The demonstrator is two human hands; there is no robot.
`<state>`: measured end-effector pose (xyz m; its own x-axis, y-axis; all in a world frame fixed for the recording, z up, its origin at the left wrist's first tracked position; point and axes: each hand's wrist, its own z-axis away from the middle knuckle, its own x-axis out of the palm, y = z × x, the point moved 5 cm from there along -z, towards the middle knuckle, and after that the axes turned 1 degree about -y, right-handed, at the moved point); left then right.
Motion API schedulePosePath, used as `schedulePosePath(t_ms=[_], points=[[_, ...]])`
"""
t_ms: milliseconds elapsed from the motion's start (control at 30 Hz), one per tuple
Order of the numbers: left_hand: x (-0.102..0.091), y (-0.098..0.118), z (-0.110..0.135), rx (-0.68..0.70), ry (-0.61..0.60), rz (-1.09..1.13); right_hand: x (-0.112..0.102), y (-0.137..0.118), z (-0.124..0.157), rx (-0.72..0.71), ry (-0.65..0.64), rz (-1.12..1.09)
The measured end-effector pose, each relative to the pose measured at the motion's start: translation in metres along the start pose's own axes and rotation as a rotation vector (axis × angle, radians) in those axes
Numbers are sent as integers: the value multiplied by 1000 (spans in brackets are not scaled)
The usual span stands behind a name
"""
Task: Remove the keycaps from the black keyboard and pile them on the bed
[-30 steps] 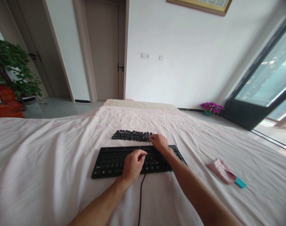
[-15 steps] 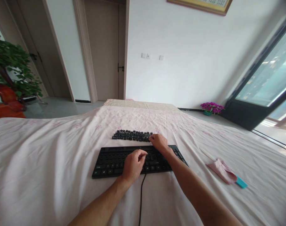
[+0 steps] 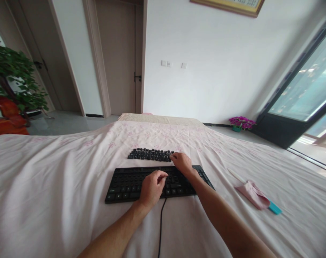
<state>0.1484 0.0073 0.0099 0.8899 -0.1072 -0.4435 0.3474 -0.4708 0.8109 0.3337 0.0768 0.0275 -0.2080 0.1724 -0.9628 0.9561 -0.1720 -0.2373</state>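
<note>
A black keyboard (image 3: 122,195) lies on the pink-flowered cloth, its cable (image 3: 161,225) running towards me. Beyond its far edge, loose black keycaps (image 3: 150,154) are laid out in rows. My right hand (image 3: 181,161) reaches over the keyboard to the right end of these rows, fingertips pinched at the last keycaps. Whether a keycap is between those fingers is too small to see. Over the middle of the keyboard is my left hand (image 3: 153,186), thumb and forefinger pressed together. What they hold, if anything, cannot be made out. Part of the keys is hidden under both hands.
A pink cloth (image 3: 252,195) with a turquoise flat piece (image 3: 275,208) lies to the right on the white tablecloth (image 3: 58,186). Purple flowers (image 3: 242,123) stand on the floor by the glass door. A leafy plant (image 3: 15,75) is at the left.
</note>
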Motion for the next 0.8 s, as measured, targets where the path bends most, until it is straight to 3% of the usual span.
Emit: schedulePosePath(t_ms=[100,267,333,433,600,700,800], points=[[0,-1,0,-8,-1,9,-10,-6,7,-55,54,-53],[-1,1,0,-21,-3,39,-40,-22,29,-344,187,-216],[-2,1,0,-32,8,49,-48,-23,39,-390,201,-232],[-3,0,0,-49,27,67,-50,-20,51,-381,162,-403],[-2,-2,0,-64,23,53,-35,-13,58,-258,-14,-827],[-2,-1,-1,-69,20,47,-33,-10,60,-224,-106,-848],[-1,-2,0,-77,8,37,-40,-9,65,-271,-117,-787]])
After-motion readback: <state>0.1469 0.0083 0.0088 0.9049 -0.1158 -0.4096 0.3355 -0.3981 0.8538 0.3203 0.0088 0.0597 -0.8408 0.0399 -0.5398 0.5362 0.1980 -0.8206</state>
